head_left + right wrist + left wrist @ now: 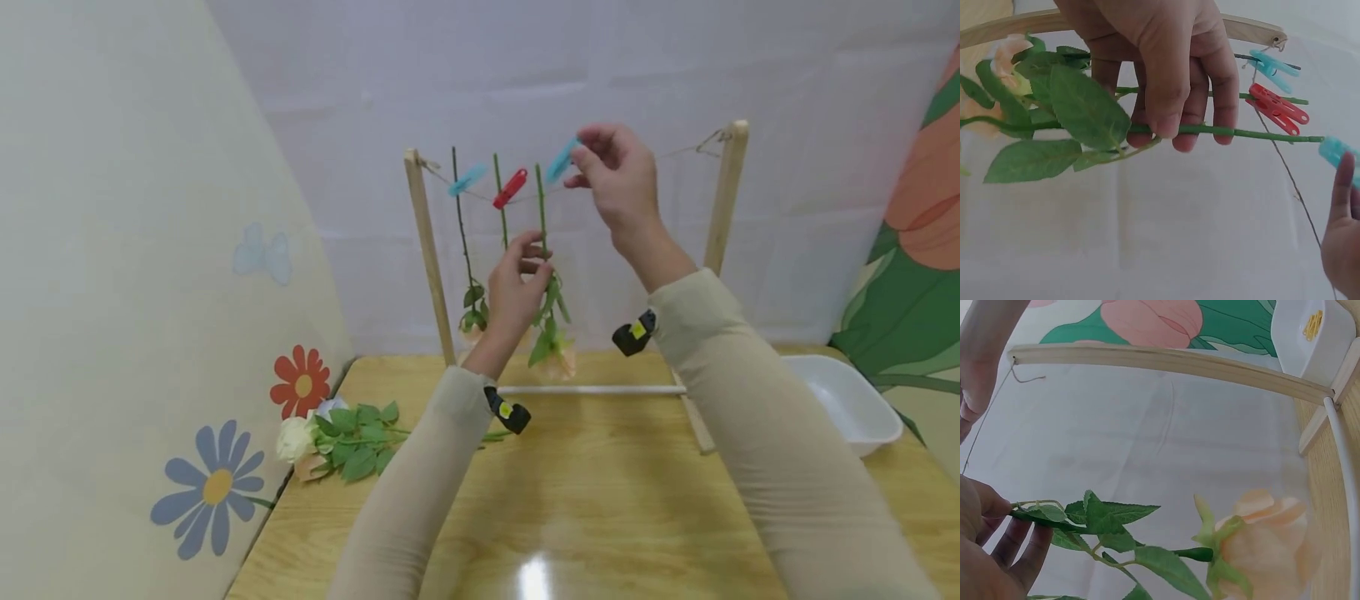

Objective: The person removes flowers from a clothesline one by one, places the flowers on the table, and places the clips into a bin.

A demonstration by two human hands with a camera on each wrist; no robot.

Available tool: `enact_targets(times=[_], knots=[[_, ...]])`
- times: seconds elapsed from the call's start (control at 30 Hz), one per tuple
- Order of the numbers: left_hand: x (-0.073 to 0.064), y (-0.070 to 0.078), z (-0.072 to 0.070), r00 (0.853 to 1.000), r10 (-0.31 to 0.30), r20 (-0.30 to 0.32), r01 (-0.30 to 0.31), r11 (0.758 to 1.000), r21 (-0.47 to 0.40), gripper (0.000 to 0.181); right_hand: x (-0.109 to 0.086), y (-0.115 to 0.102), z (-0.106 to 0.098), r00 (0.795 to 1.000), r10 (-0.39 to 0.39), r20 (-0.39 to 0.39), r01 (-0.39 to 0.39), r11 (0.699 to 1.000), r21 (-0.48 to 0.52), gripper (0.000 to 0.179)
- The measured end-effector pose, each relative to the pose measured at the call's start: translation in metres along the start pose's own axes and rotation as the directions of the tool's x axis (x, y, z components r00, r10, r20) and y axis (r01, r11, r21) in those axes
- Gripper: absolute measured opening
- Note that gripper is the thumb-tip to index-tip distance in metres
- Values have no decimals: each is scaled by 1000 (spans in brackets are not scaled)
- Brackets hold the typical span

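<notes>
Near the middle of the thin brown string [1297,194] tied between two pale wooden posts [427,242], you've got your left hand [517,287] pinching the green stem of a peach artificial rose [1110,515], bloom hanging down and the cut end poking above the string. Your right hand [618,179] has a translucent light-blue plastic clothespin [561,161] between thumb and fingers, right beside that stem tip. From what I can see it isn't clipped on the string yet, and I honestly can't tell how wide its jaws are spread. So, what could bite you: the nose looks closer to the very tip than to where stem and string cross, so letting it close there would probably catch stem only, or just the end, and the rose would drop once your left fingers let go. Also, that string sags, so any downward push could swing it and knock the glossy red clothespin [511,189] or the other light-blue one [467,180] crooked, maybe loosening the two stems next door. And the leafy bits hang pretty close to the neighbouring rose, so they might snag if you twist. I'd line up stem and string before easing off the squeeze.
</notes>
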State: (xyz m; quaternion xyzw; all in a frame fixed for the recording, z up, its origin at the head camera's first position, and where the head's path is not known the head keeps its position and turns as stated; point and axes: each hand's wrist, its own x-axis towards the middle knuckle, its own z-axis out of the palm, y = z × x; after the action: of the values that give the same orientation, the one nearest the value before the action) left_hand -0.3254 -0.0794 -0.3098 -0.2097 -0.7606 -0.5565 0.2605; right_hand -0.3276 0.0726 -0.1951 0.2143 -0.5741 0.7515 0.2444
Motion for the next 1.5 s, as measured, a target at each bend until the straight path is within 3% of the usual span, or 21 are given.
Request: enact_targets(times=[0.27,0.63,0.87,1.17,1.5], knots=[[-7,9,-6,998,21,52,-21,1000,5,41,-10,-2,-16,990,-2,143,3,1000,-6,27],[-24,14,-17,992,50,114,-47,999,-24,45,-30,3,-44,972,3,235,-14,999,43,21],[-33,19,-25,985,74,156,-75,997,5,44,-43,9,-61,963,63,260,-61,998,-13,20],[-45,20,-36,977,95,191,-115,988,99,46,-58,18,-78,963,84,258,-79,996,-29,27],[-59,15,-43,969,105,225,-144,976,162,43,-70,23,-92,958,104,268,-91,994,-63,19]])
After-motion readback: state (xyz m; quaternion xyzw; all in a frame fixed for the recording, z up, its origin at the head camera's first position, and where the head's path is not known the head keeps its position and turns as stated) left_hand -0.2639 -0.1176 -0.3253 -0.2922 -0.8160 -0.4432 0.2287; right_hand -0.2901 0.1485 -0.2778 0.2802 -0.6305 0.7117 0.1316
